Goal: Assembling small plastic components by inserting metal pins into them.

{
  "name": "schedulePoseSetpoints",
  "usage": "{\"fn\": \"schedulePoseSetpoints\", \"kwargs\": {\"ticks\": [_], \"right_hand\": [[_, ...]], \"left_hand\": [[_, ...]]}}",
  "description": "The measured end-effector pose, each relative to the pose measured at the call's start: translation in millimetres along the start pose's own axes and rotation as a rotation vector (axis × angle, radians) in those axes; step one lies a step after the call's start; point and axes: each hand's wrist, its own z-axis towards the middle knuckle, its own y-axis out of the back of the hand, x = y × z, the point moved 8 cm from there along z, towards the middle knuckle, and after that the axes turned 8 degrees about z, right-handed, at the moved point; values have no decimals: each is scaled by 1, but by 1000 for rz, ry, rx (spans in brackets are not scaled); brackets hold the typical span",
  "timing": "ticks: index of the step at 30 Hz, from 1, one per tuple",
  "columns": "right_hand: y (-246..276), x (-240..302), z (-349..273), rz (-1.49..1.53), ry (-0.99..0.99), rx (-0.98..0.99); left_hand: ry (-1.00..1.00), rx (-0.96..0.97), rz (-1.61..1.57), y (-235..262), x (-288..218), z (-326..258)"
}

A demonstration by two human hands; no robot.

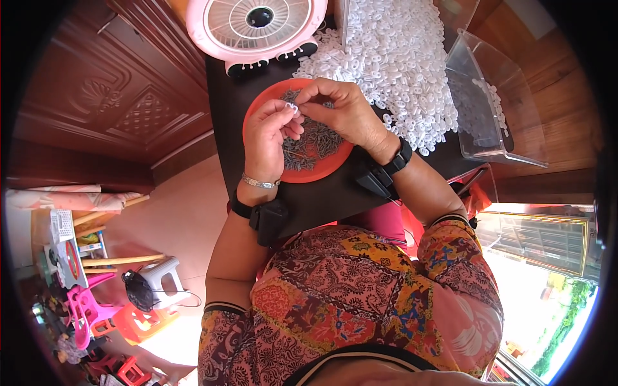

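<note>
My left hand [265, 138] was over the left part of the basin, palm turned in. The small white piece [291, 107] sat right at the thumb and index fingertips, on the side facing my other hand and above the basin, clear of its contents. Piece looked pale, a bit shiny, with loop-like openings; too small to make out more. Left grip: thumb and index almost together, pinching the piece; remaining fingers curled loosely below. Silvery bracelet [260, 183] on that wrist, black box [269, 222] strapped just below it.

Basin [336, 164]: round, orange-red, under both hands, on the dark table [309, 209]. Lots of slender little grey pieces [309, 154] in it.

My right hand [347, 116] was over the upper right of the basin, back of the hand up. Thumb and index reached left, tips close together, just right of the white piece. Couldn't tell if they touched it or had something tiny between them. Black strap [400, 156] on that wrist.

Past the right hand: big heap [399, 71] of small white oval pieces, loose on the table, edge near the basin rim. Far right: clear plastic bin [483, 125], tilted, with more white pieces showing at it.
</note>
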Motion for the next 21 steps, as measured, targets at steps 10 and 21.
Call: {"fn": "schedulePoseSetpoints", "kwargs": {"ticks": [10, 21], "right_hand": [[-5, -10, 2, 81, -76, 72], [2, -11, 1, -19, -157, 5]], "left_hand": [[-28, 0, -78, -2, -3, -2], [-82, -4, -88, -3, -9, -3]]}}
